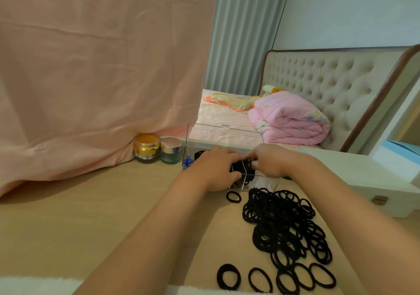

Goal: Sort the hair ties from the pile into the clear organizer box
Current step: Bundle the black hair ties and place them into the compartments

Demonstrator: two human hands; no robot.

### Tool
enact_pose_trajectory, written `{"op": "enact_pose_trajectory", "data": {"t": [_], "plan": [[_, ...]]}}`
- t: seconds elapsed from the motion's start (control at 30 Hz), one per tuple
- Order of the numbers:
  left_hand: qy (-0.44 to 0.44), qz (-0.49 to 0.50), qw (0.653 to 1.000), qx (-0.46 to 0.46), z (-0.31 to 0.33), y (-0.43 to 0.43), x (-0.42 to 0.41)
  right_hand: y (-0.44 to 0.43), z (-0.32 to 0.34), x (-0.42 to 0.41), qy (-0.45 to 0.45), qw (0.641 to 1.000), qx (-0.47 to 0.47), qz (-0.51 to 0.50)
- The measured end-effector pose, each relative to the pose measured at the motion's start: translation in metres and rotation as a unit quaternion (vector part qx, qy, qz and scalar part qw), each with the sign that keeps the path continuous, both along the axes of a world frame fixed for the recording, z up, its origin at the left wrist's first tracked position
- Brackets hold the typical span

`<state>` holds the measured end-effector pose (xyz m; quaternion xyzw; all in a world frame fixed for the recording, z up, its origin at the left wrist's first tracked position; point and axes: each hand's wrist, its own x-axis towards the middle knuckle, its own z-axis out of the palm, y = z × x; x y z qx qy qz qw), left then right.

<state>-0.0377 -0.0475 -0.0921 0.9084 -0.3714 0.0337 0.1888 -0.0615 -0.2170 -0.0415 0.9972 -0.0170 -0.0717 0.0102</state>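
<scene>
Box (pixel 225 135) open on counter (pixel 91 203), left hand (pixel 216 169) and right hand (pixel 271 164) both gripping bunched ties (pixel 239 169) inside it, pile (pixel 284 222) just beside

— What sort of place do we take this for?

— A bedroom in a home. We see a bed with a pale pink sheet (pixel 218 117), a tufted beige headboard in a brown frame (pixel 318 85) and a folded pink quilt (pixel 288 119) lying on the bed.

— And nearer to us?

— A gold-lidded cosmetic jar (pixel 146 148) and a green glass jar with a silver lid (pixel 171 151) stand side by side on the light wooden bench (pixel 79 215). We see a grey-green pleated curtain (pixel 241 33) behind the bed.
</scene>
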Motion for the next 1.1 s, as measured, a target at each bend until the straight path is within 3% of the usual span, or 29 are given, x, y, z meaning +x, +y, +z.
{"op": "enact_pose_trajectory", "data": {"t": [0.2, 0.3, 0.47, 0.6, 0.83, 0.9, 0.97, 1.03, 1.1], "plan": [[-0.002, 0.008, 0.999, 0.041, 0.001, -0.004, -0.005, -0.016, 0.002, -0.019, -0.138, 0.987, 0.084, 0.014], [0.006, 0.003, 1.0, 0.016, 0.002, -0.003, -0.006, -0.009, -0.009, -0.027, -0.151, 0.983, 0.096, 0.032], [0.046, 0.008, 0.998, -0.034, 0.002, 0.001, -0.005, -0.004, -0.027, -0.031, -0.116, 0.987, -0.067, 0.093], [0.029, 0.004, 0.999, -0.012, 0.003, 0.001, -0.004, -0.009, -0.018, -0.038, -0.117, 0.989, 0.021, 0.09], [-0.023, 0.005, 0.998, -0.06, 0.016, -0.003, -0.008, -0.024, 0.0, -0.071, -0.224, 0.966, 0.103, 0.074], [-0.037, -0.01, 0.997, -0.062, 0.023, -0.007, -0.017, -0.021, 0.002, -0.087, -0.196, 0.967, 0.14, 0.084], [0.0, -0.025, 0.999, -0.042, 0.03, -0.009, -0.031, -0.017, 0.001, -0.103, -0.098, 0.974, 0.173, 0.104], [0.043, -0.038, 0.998, 0.011, 0.036, -0.01, -0.046, -0.013, -0.003, -0.113, 0.01, 0.975, 0.185, 0.124], [0.098, -0.054, 0.991, 0.079, 0.038, -0.007, -0.061, -0.009, -0.007, -0.116, 0.063, 0.975, 0.163, 0.136]]}}
